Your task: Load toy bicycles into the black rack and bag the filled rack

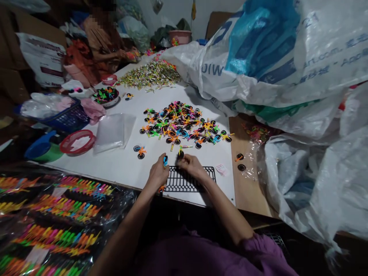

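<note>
small plastic toy bicycle with black wheels and yellow frame (180, 153), pinched in the right hand (191, 166) just above a black plastic lattice rack (189, 180); left hand (157, 174) closed on a small blue plastic piece (165, 161). both pieces look light and stiff, best held by the frame. a heap of multicoloured toy bicycles (175, 122) lies ahead on the white table (115, 165), the rack near its front edge.

Toy bicycles (178, 122) lie behind a plastic grid (189, 179) on the table (115, 168).

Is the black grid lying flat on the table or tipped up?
Flat: the black grid lies level on the white table, with no edge visibly raised, just under the right hand.
</note>
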Available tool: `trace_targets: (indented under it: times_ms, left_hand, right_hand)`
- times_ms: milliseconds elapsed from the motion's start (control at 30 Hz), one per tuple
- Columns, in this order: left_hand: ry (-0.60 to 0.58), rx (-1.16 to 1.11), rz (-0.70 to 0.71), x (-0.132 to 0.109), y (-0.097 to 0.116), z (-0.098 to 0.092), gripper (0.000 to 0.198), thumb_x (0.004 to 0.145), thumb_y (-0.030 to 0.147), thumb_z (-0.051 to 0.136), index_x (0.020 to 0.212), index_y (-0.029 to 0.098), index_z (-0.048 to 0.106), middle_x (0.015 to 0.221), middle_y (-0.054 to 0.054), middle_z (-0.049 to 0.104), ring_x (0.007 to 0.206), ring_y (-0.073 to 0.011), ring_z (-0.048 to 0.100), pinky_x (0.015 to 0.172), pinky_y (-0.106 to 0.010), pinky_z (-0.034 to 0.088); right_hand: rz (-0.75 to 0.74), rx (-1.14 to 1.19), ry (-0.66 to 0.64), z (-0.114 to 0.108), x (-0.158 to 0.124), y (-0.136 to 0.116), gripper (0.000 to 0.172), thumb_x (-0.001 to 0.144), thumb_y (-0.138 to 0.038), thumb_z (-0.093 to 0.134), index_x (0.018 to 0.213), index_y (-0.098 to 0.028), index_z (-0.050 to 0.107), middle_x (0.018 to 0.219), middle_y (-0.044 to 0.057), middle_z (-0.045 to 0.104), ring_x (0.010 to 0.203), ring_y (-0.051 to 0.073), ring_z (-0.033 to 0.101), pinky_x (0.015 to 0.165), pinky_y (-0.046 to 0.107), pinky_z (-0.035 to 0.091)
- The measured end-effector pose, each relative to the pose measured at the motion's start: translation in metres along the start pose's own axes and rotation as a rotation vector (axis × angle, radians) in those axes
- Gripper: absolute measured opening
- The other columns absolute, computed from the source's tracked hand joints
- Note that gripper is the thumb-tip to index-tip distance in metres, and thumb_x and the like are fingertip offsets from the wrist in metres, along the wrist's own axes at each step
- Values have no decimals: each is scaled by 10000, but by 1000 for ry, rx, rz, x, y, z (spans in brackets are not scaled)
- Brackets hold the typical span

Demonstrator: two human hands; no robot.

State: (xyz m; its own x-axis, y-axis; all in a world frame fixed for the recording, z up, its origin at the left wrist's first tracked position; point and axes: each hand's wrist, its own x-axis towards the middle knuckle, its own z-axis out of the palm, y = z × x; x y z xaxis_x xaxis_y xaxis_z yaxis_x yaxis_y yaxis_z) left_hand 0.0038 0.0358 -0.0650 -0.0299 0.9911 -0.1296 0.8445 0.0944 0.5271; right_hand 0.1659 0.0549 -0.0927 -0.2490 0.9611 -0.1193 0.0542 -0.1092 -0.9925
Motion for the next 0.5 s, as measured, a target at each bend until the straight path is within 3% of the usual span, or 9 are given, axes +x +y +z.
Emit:
trace_targets:
  times_ms: [67,200,333,400,500]
  left_hand:
    - [29,-11,23,-2,-3,1,534,760,169,458,1292,155,422,1028,-99,642,887,-236,613,802,-370,480]
    - [20,-48,6,-3,-4,1,517,760,192,473,1276,166,445,966,-78,652,802,-203,618,780,-351,487]
    - [-2,-205,24,-5,-9,-10,635,738,335,577,1313,140,390,1107,-116,594,964,-217,585,814,-341,489]
    - [63,-279,110,-9,-13,-20,616,729,372,594,1281,156,426,1165,-109,554,1014,-206,561,796,-308,500]
    - [96,-178,321,-17,-15,-32,331,790,312,510,1087,179,574,1052,-61,593,933,-175,573,796,-303,492]
  right_hand:
    - [33,-7,-1,17,-14,13,200,713,-278,571,858,-140,567,617,-41,514,519,87,458,501,188,363]
    - [-6,-222,120,36,-23,30,159,751,-226,567,891,-154,590,756,17,616,686,136,567,643,229,436]
    - [-90,-385,137,36,-19,25,159,781,-210,568,931,-172,601,886,39,636,812,163,583,724,246,435]
    - [-128,-477,120,36,-18,20,171,793,-160,531,951,-177,594,910,42,627,827,162,577,727,240,423]
    - [-138,-679,65,39,-18,15,179,798,-115,488,945,-173,573,906,45,599,806,164,560,688,239,398]
